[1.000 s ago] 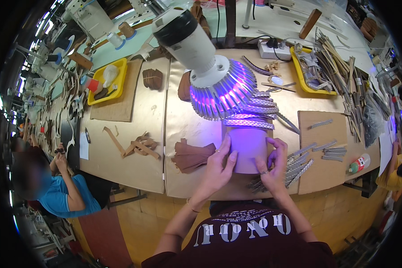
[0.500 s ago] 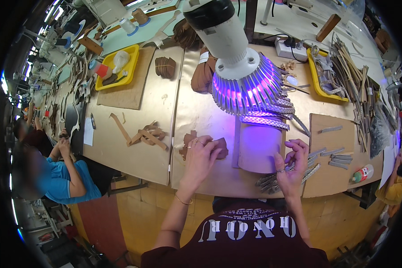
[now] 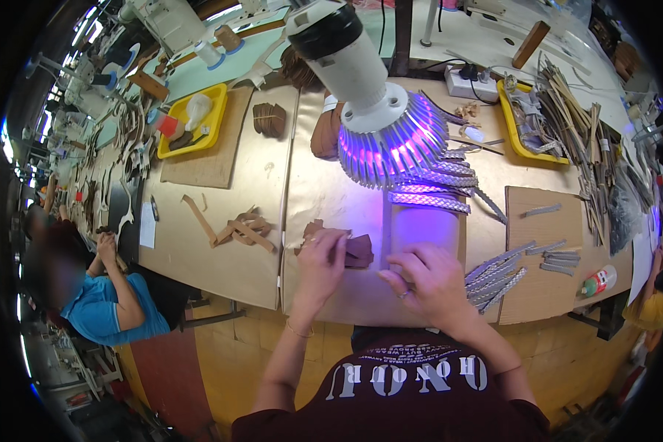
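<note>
My left hand (image 3: 321, 256) lies on a small pile of brown leather pieces (image 3: 358, 250) near the front of the workbench, its fingers curled over the top piece. Just to the right, my right hand (image 3: 429, 277) presses down on the front edge of a flat board (image 3: 424, 225) lit purple, its fingertips pointing toward the brown pile. Directly over the board hangs a white lamp (image 3: 379, 110) with a finned metal head glowing violet. Silver braided straps (image 3: 429, 200) lie under the lamp, and more of them (image 3: 493, 274) sit beside my right hand.
Loose brown strips (image 3: 239, 228) lie to the left. A cardboard sheet (image 3: 549, 250) with short silver straps and a glue bottle (image 3: 599, 281) are at the right. Two yellow trays (image 3: 191, 121) (image 3: 524, 129) stand at the back. A person in a blue shirt (image 3: 96, 302) sits at the left.
My left hand left the lit board and went to the brown leather pile. My right hand came in from the silver straps at the right to the board's front edge.
</note>
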Demonstrator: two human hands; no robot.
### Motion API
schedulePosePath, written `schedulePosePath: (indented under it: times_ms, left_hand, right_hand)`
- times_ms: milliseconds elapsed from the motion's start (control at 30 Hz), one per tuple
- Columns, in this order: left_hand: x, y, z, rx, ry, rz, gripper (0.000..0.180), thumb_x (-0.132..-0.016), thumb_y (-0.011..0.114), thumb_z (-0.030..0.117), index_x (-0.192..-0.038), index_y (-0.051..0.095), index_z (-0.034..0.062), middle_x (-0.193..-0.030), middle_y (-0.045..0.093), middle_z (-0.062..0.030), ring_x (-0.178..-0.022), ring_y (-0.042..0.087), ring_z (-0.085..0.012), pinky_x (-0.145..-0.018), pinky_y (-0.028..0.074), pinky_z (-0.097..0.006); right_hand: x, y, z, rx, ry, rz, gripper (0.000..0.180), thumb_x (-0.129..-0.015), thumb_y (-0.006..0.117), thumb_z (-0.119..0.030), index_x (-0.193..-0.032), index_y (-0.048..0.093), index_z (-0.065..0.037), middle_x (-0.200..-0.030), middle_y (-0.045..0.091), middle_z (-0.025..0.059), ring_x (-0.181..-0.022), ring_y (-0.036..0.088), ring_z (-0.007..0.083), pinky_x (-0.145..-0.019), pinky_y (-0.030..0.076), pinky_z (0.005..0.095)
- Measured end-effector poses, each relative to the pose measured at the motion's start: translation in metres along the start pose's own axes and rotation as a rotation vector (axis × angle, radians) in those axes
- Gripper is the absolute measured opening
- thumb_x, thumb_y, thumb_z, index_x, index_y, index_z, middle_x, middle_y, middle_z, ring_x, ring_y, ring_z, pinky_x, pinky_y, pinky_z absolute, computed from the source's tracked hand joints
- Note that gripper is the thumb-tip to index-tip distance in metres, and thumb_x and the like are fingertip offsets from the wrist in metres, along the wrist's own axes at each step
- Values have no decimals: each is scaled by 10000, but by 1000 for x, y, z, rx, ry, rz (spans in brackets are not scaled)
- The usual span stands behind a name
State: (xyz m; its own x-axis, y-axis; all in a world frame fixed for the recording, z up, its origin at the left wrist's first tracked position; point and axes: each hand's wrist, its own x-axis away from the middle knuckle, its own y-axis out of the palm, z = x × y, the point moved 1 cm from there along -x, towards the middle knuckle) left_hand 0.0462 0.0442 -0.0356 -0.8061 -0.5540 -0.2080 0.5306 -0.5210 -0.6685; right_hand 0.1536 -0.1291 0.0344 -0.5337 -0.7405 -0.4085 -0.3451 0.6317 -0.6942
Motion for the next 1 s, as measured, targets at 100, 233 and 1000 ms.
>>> schedulePosePath:
  times_ms: [100, 233, 1000]
  left_hand:
    - [11, -2, 15, 122, -28, 280, 143, -871, 642, 20, -1002, 699, 16, -1005, 679, -124, -934, 656, -277, -799, 516, -379]
    - [27, 14, 34, 82, 95, 429, 142, -883, 648, 47, -1007, 687, -10, -1033, 666, -137, -1008, 639, -290, -857, 505, -380]
    - [3, 6, -7, 1317, -640, -428, 692, -986, 452, 518, -1320, 452, -88, -1180, 587, -231, -945, 640, -316, -726, 535, -350]
  right_hand:
    - [-10, 13, -11, -168, 184, -143, 308, -876, 699, -333, -959, 655, -40, -871, 644, 117, -719, 646, 302, -639, 511, 401]
    - [-25, 30, -14, -347, 267, -300, 381, -932, 610, -393, -971, 652, -17, -857, 650, 174, -758, 646, 370, -662, 510, 454]
    - [-11, -36, 21, -543, 203, -165, 308, -954, 569, -273, -815, 587, 1, -763, 583, 179, -729, 562, 372, -670, 435, 457]
